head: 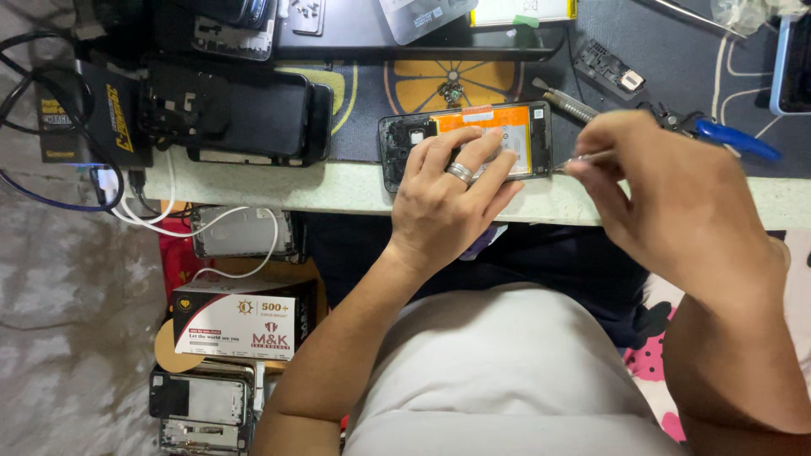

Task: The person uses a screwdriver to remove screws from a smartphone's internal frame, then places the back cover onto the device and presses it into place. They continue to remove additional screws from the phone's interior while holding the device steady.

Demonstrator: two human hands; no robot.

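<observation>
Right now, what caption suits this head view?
Left hand steadies an opened phone with orange battery; right hand holds a thin metal tool at its edge.

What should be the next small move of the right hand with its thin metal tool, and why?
Probably ease the metal tool under the right edge of the opened phone. The right hand already holds its tip at that edge, beside the orange battery, while the left hand presses the phone flat.

A phone repair workshop: an opened phone (465, 143) with its back off and battery bare lies under the fingers (473, 156) on the tabletop (253, 181). Left of them lie other stripped handsets (245, 114); below, spare phone frames (203, 397); right, blue-handled pliers (731, 139).
</observation>
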